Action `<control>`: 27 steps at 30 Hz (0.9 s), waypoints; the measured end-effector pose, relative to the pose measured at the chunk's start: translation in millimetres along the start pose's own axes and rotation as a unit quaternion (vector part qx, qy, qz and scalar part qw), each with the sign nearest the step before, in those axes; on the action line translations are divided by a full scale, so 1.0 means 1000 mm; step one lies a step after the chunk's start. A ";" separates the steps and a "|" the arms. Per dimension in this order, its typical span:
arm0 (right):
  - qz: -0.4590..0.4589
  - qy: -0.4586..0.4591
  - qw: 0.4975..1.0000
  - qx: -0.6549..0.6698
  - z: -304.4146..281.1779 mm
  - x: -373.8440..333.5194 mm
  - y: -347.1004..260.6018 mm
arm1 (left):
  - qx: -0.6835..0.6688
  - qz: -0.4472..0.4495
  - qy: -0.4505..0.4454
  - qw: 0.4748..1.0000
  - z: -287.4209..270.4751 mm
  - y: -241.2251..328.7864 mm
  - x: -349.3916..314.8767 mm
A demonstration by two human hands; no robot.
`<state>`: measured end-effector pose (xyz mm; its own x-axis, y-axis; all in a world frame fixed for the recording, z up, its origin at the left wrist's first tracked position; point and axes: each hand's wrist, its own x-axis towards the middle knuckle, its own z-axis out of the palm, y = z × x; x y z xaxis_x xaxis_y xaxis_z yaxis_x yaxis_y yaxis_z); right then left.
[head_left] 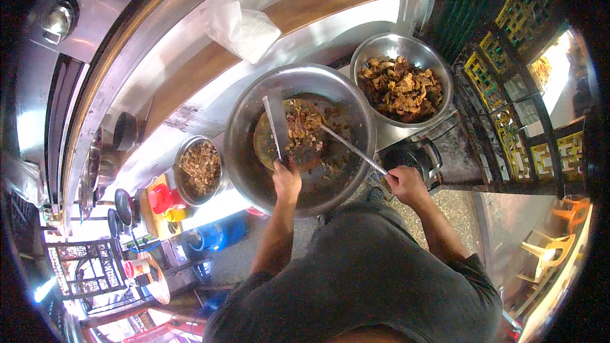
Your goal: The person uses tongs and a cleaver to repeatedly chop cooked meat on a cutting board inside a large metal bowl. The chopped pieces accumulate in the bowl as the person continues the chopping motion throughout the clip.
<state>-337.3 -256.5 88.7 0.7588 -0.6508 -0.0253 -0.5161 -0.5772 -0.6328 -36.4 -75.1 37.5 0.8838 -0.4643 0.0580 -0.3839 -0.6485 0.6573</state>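
Note:
My left hand (287,180) is closed round the handle of a cleaver (274,121), its broad blade pointing away from me. Under the blade, a round chopping board (265,140) lies inside a large metal basin (236,171). Chopped brown meat (302,124) is heaped on the board, with scraps scattered around it. On the right, my right hand (406,185) grips the near end of a long thin metal utensil (356,150). The far tip of that utensil reaches the chopped meat; its exact kind is unclear.
A metal bowl (447,92) of large browned meat pieces stands at the far right. Left of the basin sits a smaller bowl (202,171) of finely chopped meat. A plastic bag (241,30) lies on the ledge beyond. Blue containers (219,235) stand lower left; a patterned grille (502,101) rises right.

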 end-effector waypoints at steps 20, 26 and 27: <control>0.012 0.047 0.998 0.049 -0.086 -0.004 0.020 | 0.061 -0.109 -0.004 0.992 0.033 0.026 0.010; 0.000 0.055 0.997 0.048 -0.071 -0.005 0.028 | 0.117 -0.039 -0.116 0.986 0.099 -0.050 0.018; -0.005 0.057 0.997 0.052 -0.070 -0.004 0.024 | 0.045 -0.057 -0.129 0.989 0.105 -0.062 0.014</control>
<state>-380.3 -302.5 127.9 0.7106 -0.7004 0.0671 -0.4596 -0.5342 -0.7095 -28.4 -104.7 -81.7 0.8298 -0.5158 -0.2130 -0.3185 -0.7511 0.5783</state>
